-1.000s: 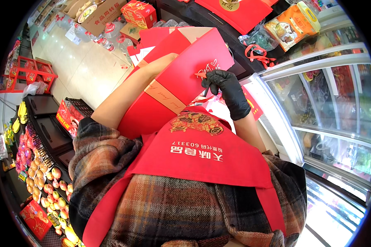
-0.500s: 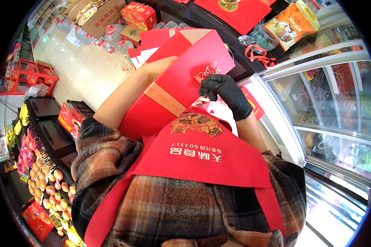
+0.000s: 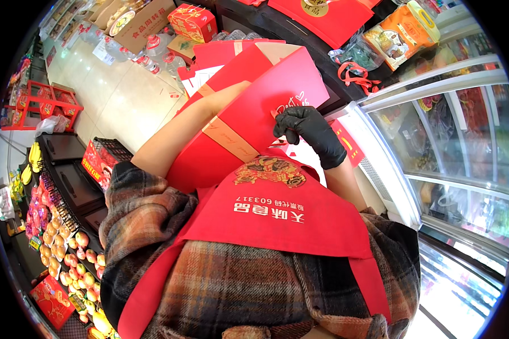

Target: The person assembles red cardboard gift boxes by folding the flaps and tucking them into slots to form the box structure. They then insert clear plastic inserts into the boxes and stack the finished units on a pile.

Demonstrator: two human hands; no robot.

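Note:
A red cardboard gift box (image 3: 266,96) stands tilted in front of my chest, its top open, with a peach-coloured band across it and white lettering on the near face. My bare left hand (image 3: 227,97) reaches into the opening behind that face; its fingers are hidden inside the box. In a black glove, my right hand (image 3: 308,129) is closed against the outside of the near face. Its fingers pinch together around a small reddish tip, too small to name.
More red boxes (image 3: 232,52) and clear bottles (image 3: 159,45) lie beyond. An orange bag (image 3: 398,35) rests on the dark counter at far right. A glass-door fridge (image 3: 447,130) stands close on my right; fruit racks (image 3: 73,254) line the left.
The box's near face has shifted slightly right and down, and its opening shows wider. My left hand has moved slightly right with it. My right hand stays closed at the same face.

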